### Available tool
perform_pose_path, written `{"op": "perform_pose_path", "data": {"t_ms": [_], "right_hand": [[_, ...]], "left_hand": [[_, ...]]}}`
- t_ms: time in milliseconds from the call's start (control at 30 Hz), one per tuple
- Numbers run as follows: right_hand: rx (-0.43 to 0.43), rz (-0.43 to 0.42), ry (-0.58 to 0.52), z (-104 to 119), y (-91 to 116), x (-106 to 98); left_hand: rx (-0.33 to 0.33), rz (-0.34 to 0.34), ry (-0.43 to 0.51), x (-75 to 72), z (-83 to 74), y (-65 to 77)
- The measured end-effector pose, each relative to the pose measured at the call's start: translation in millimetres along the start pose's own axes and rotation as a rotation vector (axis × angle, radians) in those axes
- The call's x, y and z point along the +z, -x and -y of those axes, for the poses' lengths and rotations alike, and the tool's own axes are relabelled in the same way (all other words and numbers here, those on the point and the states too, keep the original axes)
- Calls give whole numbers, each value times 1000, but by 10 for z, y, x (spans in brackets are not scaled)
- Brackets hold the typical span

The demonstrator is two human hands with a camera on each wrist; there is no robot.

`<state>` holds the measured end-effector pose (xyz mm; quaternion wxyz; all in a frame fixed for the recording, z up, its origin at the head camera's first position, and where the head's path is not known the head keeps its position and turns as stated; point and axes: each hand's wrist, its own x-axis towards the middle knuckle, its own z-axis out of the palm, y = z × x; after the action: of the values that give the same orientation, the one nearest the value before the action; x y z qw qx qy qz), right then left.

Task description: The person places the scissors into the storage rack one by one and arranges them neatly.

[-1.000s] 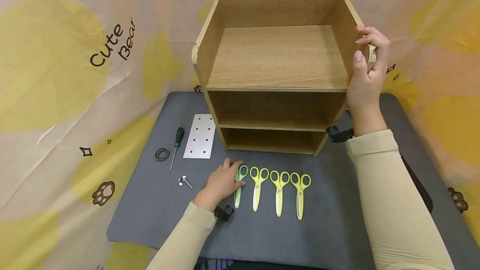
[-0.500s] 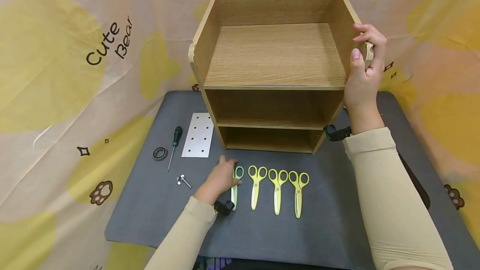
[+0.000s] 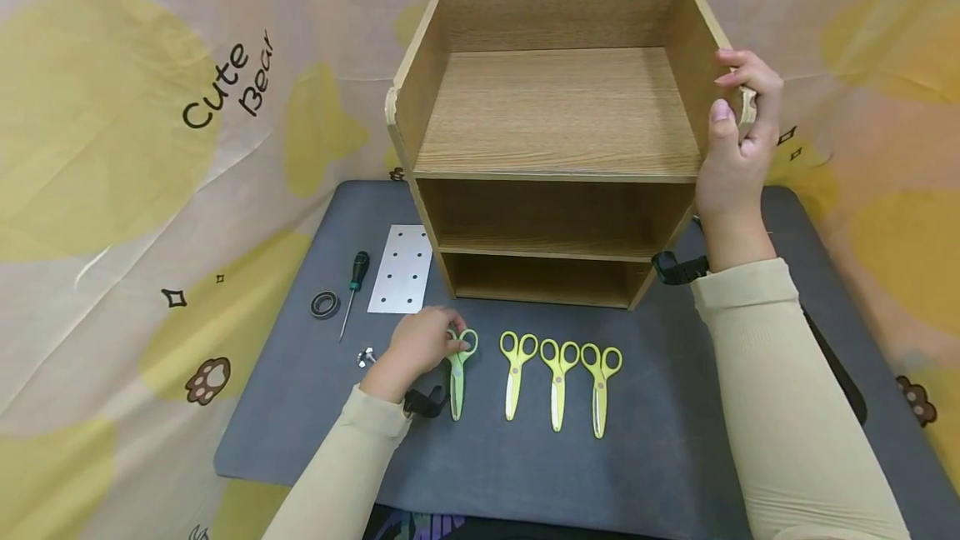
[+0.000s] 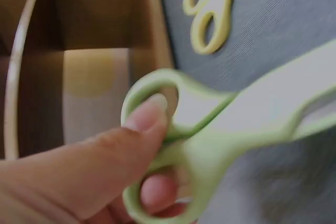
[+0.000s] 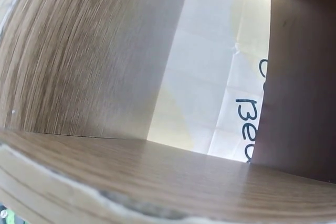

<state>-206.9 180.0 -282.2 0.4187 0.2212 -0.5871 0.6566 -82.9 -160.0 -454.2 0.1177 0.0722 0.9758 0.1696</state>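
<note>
Behind the left grip, the green scissors are partly hidden.

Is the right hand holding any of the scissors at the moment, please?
No, the right hand grips the side of the wooden shelf unit, while the left hand holds the green scissors.

The place looks like a makeshift work corner, though whether in a home or elsewhere cannot be told. A creased cloth, printed with yellow patches, paw prints and the words "Cute Bear", hangs behind and beside a grey counter. A screwdriver, metal fasteners and a white plate with holes suggest a workshop; the wooden shelf unit and yellow scissors suit a home or office equally.
</note>
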Motion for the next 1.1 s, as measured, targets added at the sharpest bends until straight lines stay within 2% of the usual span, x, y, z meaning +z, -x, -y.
{"op": "perform_pose_path", "data": {"t_ms": [133,267,400,600,700,800,933,1100], "right_hand": [[0,-6,-8,32,-5,11],[4,-1,-3,0,-12,0],[13,12,-19,-66,-20,-44],[30,51,-47,-88,-40,-163],[64,88,-33,-57,-45,-228],[85,147,2,-27,-47,-304],[106,146,-6,-11,-56,-354],[149,79,-133,-32,-64,-334]], "left_hand": [[74,-50,-36,-193,-22,83],[127,-56,-63,-348,-52,166],[180,-76,-85,-431,-96,254],[258,-207,-34,-477,-202,414],[275,-305,-21,-516,-248,500],[307,-433,-3,-580,-274,582],[428,-648,30,-688,-298,661],[608,-942,111,-823,-380,706]]}}
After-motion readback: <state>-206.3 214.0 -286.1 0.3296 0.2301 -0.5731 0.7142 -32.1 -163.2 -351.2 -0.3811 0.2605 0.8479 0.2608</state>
